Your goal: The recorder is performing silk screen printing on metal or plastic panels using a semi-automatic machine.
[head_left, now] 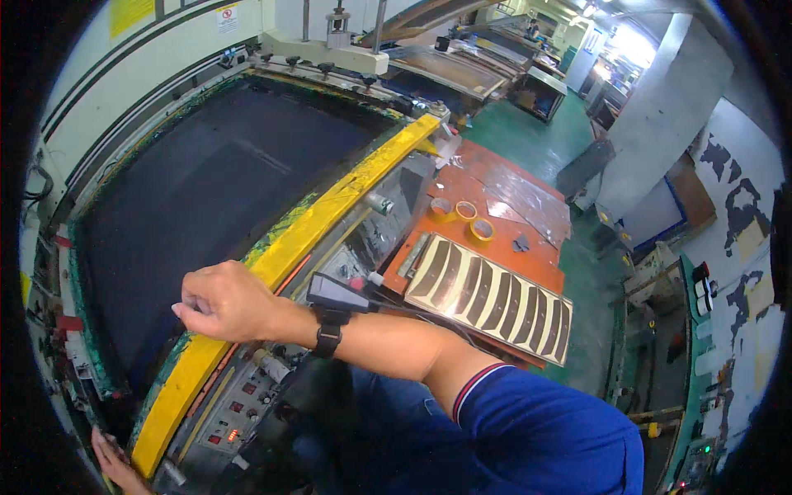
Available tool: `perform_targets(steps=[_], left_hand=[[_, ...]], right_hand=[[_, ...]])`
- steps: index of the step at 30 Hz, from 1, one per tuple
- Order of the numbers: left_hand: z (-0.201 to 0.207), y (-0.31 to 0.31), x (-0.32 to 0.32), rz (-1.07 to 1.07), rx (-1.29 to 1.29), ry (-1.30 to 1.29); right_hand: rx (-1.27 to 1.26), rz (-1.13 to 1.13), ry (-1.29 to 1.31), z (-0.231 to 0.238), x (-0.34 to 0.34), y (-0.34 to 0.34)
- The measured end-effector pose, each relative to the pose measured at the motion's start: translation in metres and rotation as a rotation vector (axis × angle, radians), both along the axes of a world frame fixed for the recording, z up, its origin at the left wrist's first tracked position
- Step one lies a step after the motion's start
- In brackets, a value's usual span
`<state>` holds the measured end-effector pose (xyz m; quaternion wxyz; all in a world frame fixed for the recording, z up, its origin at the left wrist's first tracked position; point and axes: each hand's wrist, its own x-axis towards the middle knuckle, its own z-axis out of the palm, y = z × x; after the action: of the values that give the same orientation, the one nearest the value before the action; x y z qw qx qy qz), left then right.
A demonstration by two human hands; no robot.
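A large dark mesh screen with green-stained edges lies in a screen printing machine. Along its near side runs a yellow bar. My right hand is curled into a loose fist above this bar, thumb toward the screen; nothing shows in it, though the palm side is hidden. A black watch is on that wrist. At the lower left, my left hand has its fingers stretched out beside the bar's near end, by the screen's corner. The picture's rim cuts off part of that hand.
Below the bar sits a control panel with switches and a lit red display. To the right, an orange table holds tape rolls, clear film and a sheet with dark curved strips. A pillar stands beyond the green floor.
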<state>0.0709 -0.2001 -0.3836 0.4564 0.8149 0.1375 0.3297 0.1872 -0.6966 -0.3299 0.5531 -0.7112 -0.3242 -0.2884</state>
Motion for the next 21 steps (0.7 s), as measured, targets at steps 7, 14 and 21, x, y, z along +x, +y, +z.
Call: perform_targets(steps=[7, 14, 21], left_hand=[[-0.005, 0.011, 0.006, -0.033, -0.085, 0.166], [0.019, -0.051, -0.011, 0.033, 0.224, -0.006], [0.043, -0.103, -0.001, 0.100, -0.158, -0.057]], right_hand=[[-0.058, -0.037, -0.049, -0.006, 0.001, -0.010], [-0.128, -0.063, -0.219, -0.018, 0.012, 0.004], [-0.157, -0.010, -0.077, -0.020, 0.003, -0.004]])
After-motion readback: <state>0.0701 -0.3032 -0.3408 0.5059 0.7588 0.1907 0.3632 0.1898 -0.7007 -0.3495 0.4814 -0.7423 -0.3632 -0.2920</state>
